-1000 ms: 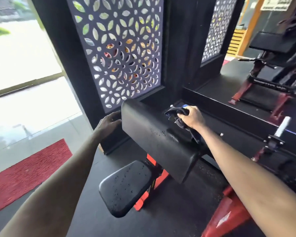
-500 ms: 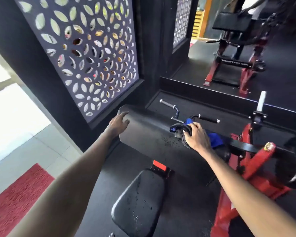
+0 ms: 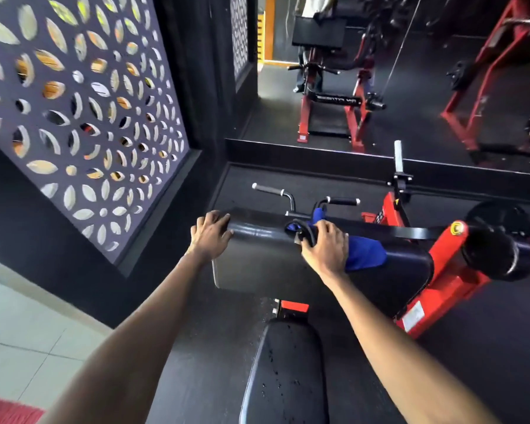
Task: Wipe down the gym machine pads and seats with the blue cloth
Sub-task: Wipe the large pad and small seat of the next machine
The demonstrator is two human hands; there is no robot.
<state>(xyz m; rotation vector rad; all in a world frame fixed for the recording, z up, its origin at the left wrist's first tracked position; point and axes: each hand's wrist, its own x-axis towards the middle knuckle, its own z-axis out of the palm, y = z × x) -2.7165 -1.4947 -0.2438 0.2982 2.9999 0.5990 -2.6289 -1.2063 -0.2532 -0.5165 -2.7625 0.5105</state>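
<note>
A leaf-patterned cutout screen (image 3: 83, 117) fills the upper left with daylight showing through, black floor (image 3: 202, 347) spreads below, pale tiles (image 3: 22, 341) and a red mat (image 3: 3, 413) sit lower left, red-framed machines (image 3: 331, 101) stand upper right.

On your left stands a dark screen (image 3: 83, 117) cut through with leaf-shaped holes (colours show behind them, too blurred to name), and below it pale floor tiles (image 3: 19, 341) carry a red mat (image 3: 3, 411) at the bottom corner. Ahead of you 2 bent grip handles (image 3: 268, 189) sit near a red frame (image 3: 450, 270) and 1 upright silver post (image 3: 397, 156), all above black rubber flooring (image 3: 202, 362). Farther off, past a low black ledge (image 3: 288, 154), you have another red-framed machine (image 3: 328, 117).
</note>
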